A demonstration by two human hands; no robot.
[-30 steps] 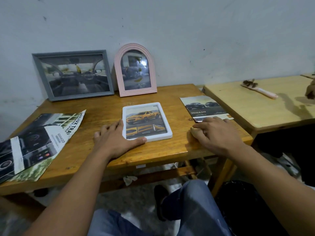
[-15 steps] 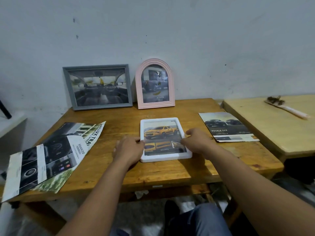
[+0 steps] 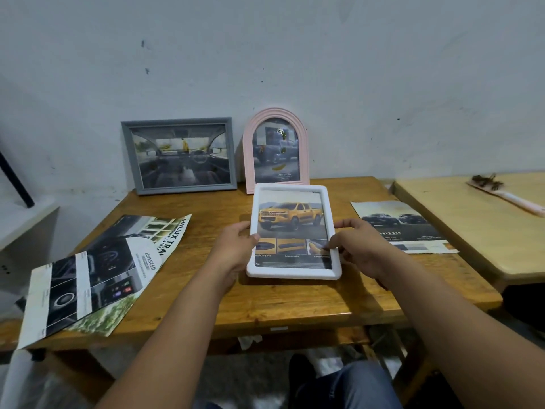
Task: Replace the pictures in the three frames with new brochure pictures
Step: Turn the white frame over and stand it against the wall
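With my left hand and right hand gripping its side edges, I tilt the white frame up off the tabletop, probably to stand it beside the pink frame.

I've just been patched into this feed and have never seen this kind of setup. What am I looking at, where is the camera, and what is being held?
There is no machine here: a person works with bare hands, and the one camera sits on their head, looking forward and down.

The left hand and right hand each grip a side of the white frame, which shows a yellow pickup picture and is tilted up off the wooden table.

Against the wall stand a grey frame and a pink arched frame. An open brochure lies on the left, a brochure page on the right. A brush lies on the neighbouring table.
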